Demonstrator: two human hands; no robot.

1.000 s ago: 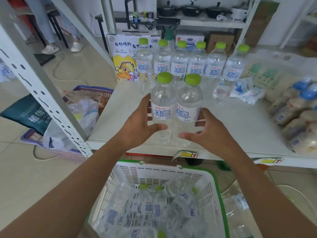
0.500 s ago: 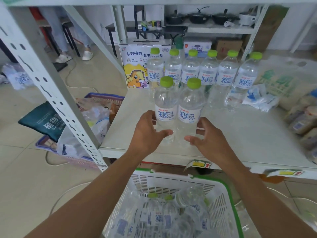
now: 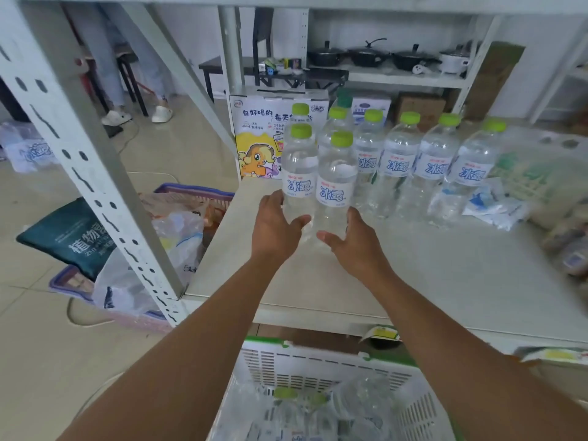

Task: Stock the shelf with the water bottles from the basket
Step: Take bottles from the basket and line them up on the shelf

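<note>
Two clear water bottles with green caps stand upright side by side on the white shelf [image 3: 413,281]. My left hand [image 3: 275,229] grips the base of the left bottle [image 3: 299,173]. My right hand [image 3: 353,241] grips the base of the right bottle [image 3: 335,183]. Both sit just in front of a row of several matching bottles [image 3: 397,167] at the back of the shelf. Below, the white basket with a green rim [image 3: 318,364] holds several more bottles lying loose.
A printed carton [image 3: 254,138] stands behind the bottles at the shelf's left end. Bagged goods [image 3: 541,183] lie at the shelf's right. A perforated upright post [image 3: 79,148] rises on the left, with a purple basket of bags [image 3: 133,275] on the floor behind it.
Both hands have pushed the two bottles farther back along the shelf, up to the back row. The view has shifted forward with them.
</note>
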